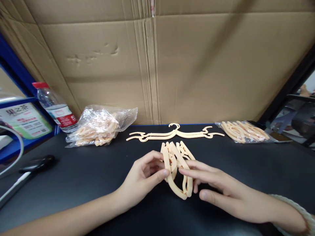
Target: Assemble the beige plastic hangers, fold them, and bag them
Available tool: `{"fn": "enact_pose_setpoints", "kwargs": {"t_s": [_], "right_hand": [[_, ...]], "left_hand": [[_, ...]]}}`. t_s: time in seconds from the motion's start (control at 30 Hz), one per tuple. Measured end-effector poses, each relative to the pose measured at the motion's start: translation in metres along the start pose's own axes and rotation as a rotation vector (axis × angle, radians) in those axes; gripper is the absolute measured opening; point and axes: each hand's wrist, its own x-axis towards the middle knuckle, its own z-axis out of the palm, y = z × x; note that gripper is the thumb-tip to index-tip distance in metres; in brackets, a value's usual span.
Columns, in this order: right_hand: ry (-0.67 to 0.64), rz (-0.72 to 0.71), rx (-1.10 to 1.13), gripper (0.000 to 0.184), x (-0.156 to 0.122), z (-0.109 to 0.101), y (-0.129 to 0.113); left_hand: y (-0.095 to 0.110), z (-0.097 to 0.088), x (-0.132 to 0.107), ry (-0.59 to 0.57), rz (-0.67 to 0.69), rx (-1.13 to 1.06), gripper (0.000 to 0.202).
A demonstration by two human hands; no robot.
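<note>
A bunch of peach plastic hanger parts [177, 168] stands tilted on the black table [86, 177], between both hands. My left hand [142, 180] pinches the bunch from the left with thumb and fingers. My right hand [221, 190] grips it from the right, index finger laid across the parts. Behind them an assembled peach hanger [174, 133] lies flat, spread out, with its hook toward the cardboard.
A clear bag of peach parts [100, 126] lies at the back left, another bag [246, 131] at the back right. A water bottle [55, 108] stands at far left by a blue shelf. A black tool [36, 164] with a cable lies left. A cardboard wall [157, 65] closes the back.
</note>
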Motion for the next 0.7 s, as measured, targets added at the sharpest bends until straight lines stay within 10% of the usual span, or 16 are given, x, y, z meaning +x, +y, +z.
{"fn": "enact_pose_setpoints", "kwargs": {"t_s": [0.7], "right_hand": [[0.097,-0.077,-0.033,0.039,-0.0001,0.0001,-0.0061]], "left_hand": [[0.0023,0.0031,0.0001,0.056,-0.077,0.032,0.022]]}}
